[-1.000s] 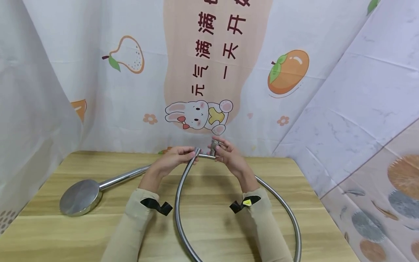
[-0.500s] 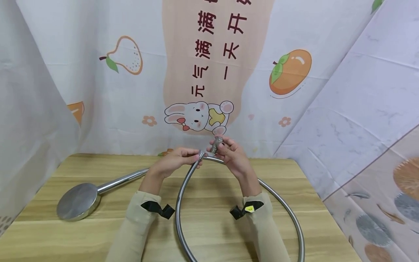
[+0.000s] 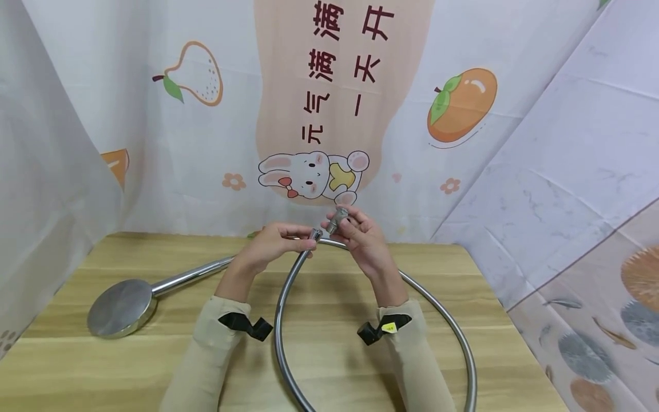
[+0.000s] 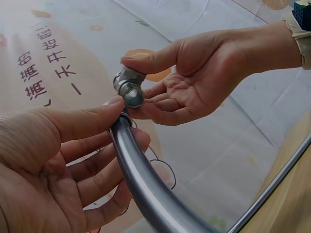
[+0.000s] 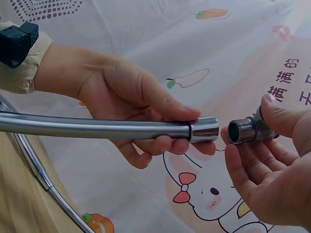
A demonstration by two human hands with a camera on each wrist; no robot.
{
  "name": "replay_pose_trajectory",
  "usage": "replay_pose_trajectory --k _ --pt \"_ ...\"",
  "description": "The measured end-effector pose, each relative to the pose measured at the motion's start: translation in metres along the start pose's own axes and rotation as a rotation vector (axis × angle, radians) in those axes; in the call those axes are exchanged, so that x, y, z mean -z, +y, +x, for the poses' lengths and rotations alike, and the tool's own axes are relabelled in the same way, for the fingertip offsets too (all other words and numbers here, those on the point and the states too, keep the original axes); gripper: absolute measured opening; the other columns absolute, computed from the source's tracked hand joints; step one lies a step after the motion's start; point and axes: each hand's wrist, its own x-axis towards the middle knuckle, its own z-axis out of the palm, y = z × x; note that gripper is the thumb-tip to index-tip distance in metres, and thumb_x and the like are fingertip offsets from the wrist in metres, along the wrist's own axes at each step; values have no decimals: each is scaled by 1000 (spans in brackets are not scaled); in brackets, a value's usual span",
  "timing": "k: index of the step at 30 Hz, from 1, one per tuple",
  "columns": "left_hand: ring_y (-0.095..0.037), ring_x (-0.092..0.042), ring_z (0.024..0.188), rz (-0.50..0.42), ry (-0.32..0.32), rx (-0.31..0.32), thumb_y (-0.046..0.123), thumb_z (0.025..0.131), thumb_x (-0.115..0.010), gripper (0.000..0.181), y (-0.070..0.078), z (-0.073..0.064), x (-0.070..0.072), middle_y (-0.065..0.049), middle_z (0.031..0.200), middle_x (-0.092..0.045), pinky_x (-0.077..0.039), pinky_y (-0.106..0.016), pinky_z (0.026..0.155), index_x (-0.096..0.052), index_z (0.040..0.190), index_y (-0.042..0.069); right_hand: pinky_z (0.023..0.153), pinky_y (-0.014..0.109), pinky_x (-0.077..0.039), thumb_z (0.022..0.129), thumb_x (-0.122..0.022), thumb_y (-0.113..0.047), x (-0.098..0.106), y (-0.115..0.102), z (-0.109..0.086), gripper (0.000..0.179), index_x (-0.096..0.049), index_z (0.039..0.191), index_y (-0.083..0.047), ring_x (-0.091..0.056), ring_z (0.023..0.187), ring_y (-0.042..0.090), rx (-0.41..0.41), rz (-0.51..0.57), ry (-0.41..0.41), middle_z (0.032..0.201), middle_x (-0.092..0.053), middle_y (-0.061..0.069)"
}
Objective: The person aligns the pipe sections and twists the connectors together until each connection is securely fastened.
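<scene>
My left hand [image 3: 265, 247] pinches one end of a metal shower hose [image 3: 281, 326] between thumb and fingers. At that end sits a shiny smooth connector nut [image 5: 205, 129]. My right hand [image 3: 366, 243] holds a small grey metal pipe fitting [image 3: 337, 220] with a threaded outlet [image 5: 242, 130], thumb on one side and fingers on the other. In the right wrist view, the threads face the nut across a narrow gap, roughly in line with it. Both hands are raised near the table's far edge. The hose bows toward me in a large loop, leaving the head view at the bottom.
A round chrome shower head [image 3: 122, 308] lies on the left of the wooden table [image 3: 329, 343]; its handle [image 3: 193, 276] passes behind my left wrist. A printed curtain [image 3: 206, 143] hangs just behind the table, and more cloth [image 3: 576, 229] closes the right side.
The fitting has turned from upright to slanted, its threaded outlet now directed at the hose end. The left hand keeps its pinch on the hose. The head view has shifted slightly.
</scene>
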Motion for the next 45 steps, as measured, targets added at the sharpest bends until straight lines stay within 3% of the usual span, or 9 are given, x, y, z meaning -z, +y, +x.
replay_pose_trajectory --k 9,14,19,25,31,36,45 --pt "-19 -74 83 -4 88 -59 15 87 -82 40 3 4 -13 -2 89 -74 -56 -38 88 -73 124 4 97 31 -56 101 -61 -11 -1 6 2 42 -48 140 -2 -70 109 14 34 -10 24 119 -71 1" --pt "-19 -75 83 0 105 -50 14 86 -82 39 0 5 -16 -4 90 -73 -56 -33 84 -73 123 4 96 32 -53 102 -61 -10 0 6 1 53 -39 146 6 -66 110 12 25 -36 56 119 -71 -1" --pt "-19 -75 85 16 80 -54 14 89 -80 40 0 5 -17 -5 93 -73 -57 -31 84 -71 126 2 96 33 -53 102 -61 -8 -1 5 2 50 -40 145 6 -66 109 12 13 -41 54 118 -71 -1" --pt "-18 -74 85 16 23 -84 12 94 -74 36 0 5 -16 -8 98 -73 -59 -31 84 -69 128 -1 97 32 -52 101 -62 -8 -2 6 2 33 -54 133 -7 -66 108 12 3 -50 40 117 -71 0" --pt "-18 -72 89 29 -11 -71 15 97 -70 36 2 4 -14 -10 102 -72 -56 -30 87 -67 129 -1 96 31 -53 101 -62 -10 -1 7 3 42 -51 142 -9 -67 109 13 0 -80 11 117 -73 -1" --pt "-18 -71 93 22 -28 -48 15 99 -68 34 4 4 -14 -15 105 -73 -56 -31 89 -68 128 -2 91 30 -54 102 -60 -9 3 6 3 40 -55 141 -16 -68 103 12 -6 -107 -2 119 -73 -1" --pt "-17 -71 93 -2 -37 -44 14 99 -68 31 4 3 -15 -7 100 -74 -56 -30 88 -69 124 -4 89 29 -58 97 -69 -14 5 3 2 43 -55 138 -12 -70 106 13 9 -104 -23 119 -74 0"
